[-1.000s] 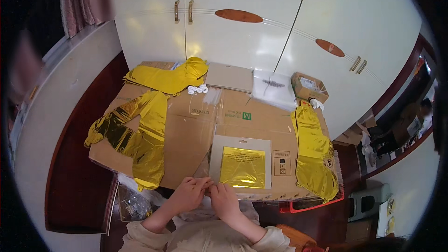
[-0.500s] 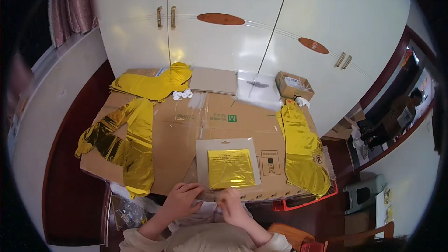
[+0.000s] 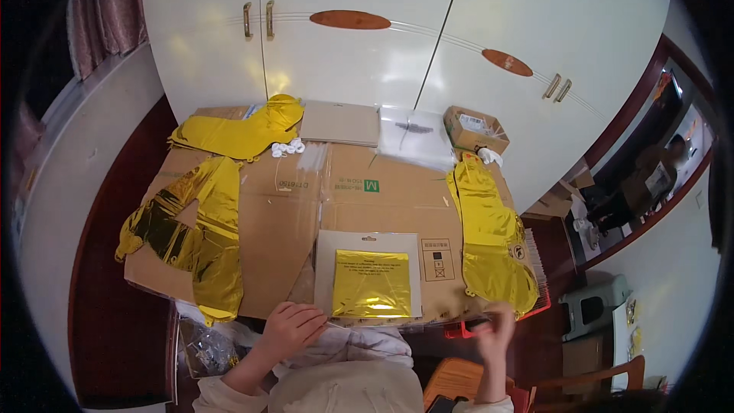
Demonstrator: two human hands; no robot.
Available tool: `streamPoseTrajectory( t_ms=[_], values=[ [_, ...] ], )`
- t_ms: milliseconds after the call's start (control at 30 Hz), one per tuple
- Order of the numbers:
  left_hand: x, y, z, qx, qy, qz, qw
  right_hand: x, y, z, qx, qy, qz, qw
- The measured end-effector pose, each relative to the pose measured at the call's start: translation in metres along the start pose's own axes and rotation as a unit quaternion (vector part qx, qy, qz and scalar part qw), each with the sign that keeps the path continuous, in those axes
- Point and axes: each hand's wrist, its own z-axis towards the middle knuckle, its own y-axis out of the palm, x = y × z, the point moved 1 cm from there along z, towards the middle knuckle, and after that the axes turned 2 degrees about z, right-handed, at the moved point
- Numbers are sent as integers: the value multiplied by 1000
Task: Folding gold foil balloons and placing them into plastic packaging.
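Note:
My left hand (image 3: 294, 330) rests at the front edge of the cardboard, fingers lying fairly flat beside the lower left corner of a flat package. Its thumb is hidden. The package holds a folded gold foil sheet (image 3: 372, 284) against a pale backing card (image 3: 326, 260) with a hang hole at its top. Off to the right, my right hand (image 3: 495, 329) is raised past the front edge, near the lower end of a flat gold foil balloon (image 3: 489, 222). Motion smears its fingers, so what they hold, if anything, is unclear.
More gold foil balloons (image 3: 218, 229) lie at the left and far left. At the back are a stack of grey-brown cards (image 3: 340, 124), clear plastic sleeves (image 3: 415, 138), white ribbon coils (image 3: 288, 149) and a small carton (image 3: 478, 134). A person (image 3: 650, 183) stands beyond the doorway.
My right hand has left the package's lower edge and swung right. My left hand has settled with flatter fingers. The view has shifted slightly; the package now sits straighter.

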Motion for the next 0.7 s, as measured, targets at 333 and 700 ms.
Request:
streamPoseTrajectory(
  t_ms=[333, 700],
  values=[
    [7, 6, 8, 53, -64, -15, 996, -15, 84, -6, -159, -220, -286, 919],
    [14, 26, 22, 101, -143, 44, 984, -13, 107, -3, -66, -149, -268, 950]
  ],
)
